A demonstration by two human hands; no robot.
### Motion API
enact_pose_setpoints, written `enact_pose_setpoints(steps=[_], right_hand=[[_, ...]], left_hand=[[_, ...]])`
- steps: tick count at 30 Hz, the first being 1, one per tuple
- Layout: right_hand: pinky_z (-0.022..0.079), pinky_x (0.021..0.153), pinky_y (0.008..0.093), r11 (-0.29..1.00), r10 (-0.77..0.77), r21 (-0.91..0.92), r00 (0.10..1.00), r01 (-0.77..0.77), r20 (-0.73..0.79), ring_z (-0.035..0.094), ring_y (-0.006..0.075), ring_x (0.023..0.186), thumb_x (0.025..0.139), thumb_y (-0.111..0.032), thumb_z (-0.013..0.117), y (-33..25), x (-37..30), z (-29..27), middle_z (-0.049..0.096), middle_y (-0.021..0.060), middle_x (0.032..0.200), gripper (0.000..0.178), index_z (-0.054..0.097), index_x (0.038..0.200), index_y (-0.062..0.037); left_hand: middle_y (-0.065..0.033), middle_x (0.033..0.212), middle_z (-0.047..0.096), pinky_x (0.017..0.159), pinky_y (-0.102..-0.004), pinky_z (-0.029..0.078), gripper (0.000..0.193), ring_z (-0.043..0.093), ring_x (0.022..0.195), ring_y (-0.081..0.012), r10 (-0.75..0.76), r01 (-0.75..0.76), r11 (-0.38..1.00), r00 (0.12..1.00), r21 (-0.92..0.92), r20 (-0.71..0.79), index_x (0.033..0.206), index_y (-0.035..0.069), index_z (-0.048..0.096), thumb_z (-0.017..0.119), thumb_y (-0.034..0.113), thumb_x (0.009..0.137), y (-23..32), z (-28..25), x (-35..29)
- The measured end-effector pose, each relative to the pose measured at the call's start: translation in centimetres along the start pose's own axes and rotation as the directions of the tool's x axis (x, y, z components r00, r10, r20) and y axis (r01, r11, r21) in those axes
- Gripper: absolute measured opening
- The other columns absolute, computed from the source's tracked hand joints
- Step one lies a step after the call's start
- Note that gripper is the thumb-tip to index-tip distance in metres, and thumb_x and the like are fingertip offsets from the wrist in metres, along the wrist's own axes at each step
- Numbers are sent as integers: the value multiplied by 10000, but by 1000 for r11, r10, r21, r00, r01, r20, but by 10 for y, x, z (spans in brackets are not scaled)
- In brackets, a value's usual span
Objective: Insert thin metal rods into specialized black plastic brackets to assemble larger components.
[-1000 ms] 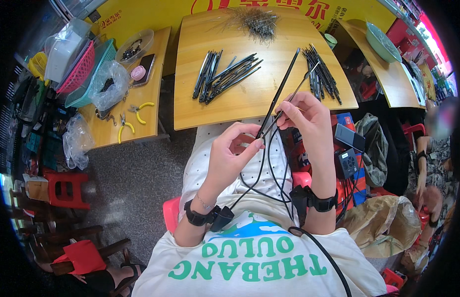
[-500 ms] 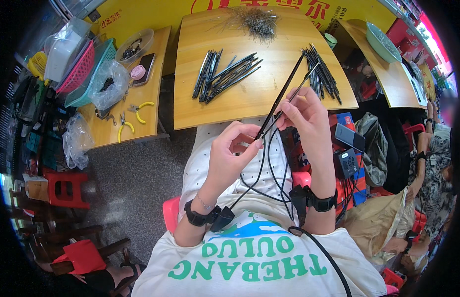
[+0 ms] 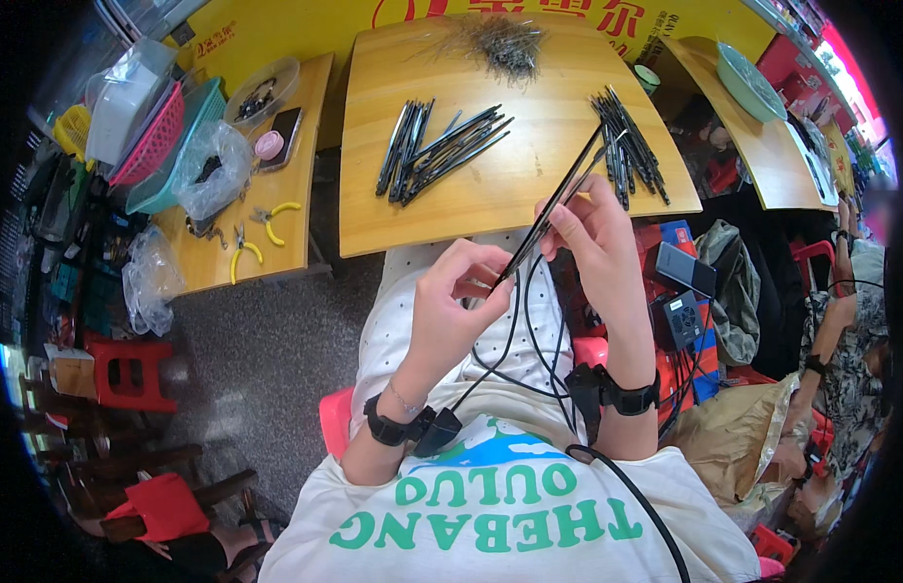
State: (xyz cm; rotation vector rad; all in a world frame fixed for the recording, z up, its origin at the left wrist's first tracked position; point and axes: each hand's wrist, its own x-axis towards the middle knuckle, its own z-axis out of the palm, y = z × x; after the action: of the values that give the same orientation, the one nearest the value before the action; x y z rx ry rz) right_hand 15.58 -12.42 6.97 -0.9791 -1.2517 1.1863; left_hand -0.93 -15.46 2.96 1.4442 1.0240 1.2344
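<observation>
My left hand is closed in a pinch round the lower end of a long, thin black strip, which slants up and away to the right. Farther along, the fingers of my right hand are closed on a second slender dark piece, lying almost against the first. I cannot tell whether the two are joined. Both hands are above my lap, just short of the wooden table. Similar black strips lie on it in a left bundle and a right bundle.
A tangle of thin wiry pieces lies at the table's far edge. On the left side table are yellow-handled pliers, a phone, a plastic bag and baskets. Black cables hang below my hands. Another person's arm shows at right.
The two thin pieces have swung closer together, from a narrow crossing to nearly side by side. My right hand has shifted slightly left and down. The left hand has barely moved.
</observation>
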Motion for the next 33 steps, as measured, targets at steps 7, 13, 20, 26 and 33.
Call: enact_pose_setpoints(steps=[7,13,20,26,33], right_hand=[[442,539,252,993,-2,-116,999,7,36,551,115,588,898,-19,524,8,-3,15,553,80,701,96,434,917,8],[427,495,275,979,-33,-198,999,39,35,538,131,539,899,-41,520,10,-7,29,542,91,645,110,421,909,4],[420,492,277,978,19,-208,998,-6,58,533,136,534,904,-44,512,6,-7,26,551,100,659,111,414,905,8],[427,503,252,988,34,-152,998,-24,60,537,97,562,909,-37,515,5,-7,27,546,72,673,101,427,918,12],[422,532,216,999,-33,23,997,35,-71,523,82,589,920,-20,492,6,1,12,544,40,757,56,456,957,0]], left_hand=[[-65,896,629,679,-249,532,160,639,756,-124,-152,149,974,988,-170,-5,976,-15,561,631,51,850,-3,2,-4],[-113,906,641,682,-274,554,170,661,765,-178,-118,96,946,992,-309,-50,1056,-34,497,524,73,927,1,4,-1],[-109,884,654,657,-260,555,169,657,743,-151,-126,107,950,991,-292,-44,1057,-30,499,529,68,923,2,6,-3],[-124,920,655,700,-277,551,169,672,812,-199,-111,93,958,992,-271,-53,1054,-44,482,523,59,926,6,3,-4],[-141,956,653,775,-279,539,214,659,855,-178,-78,75,983,997,-165,-6,1046,-59,560,615,-22,843,-1,-3,-1]])
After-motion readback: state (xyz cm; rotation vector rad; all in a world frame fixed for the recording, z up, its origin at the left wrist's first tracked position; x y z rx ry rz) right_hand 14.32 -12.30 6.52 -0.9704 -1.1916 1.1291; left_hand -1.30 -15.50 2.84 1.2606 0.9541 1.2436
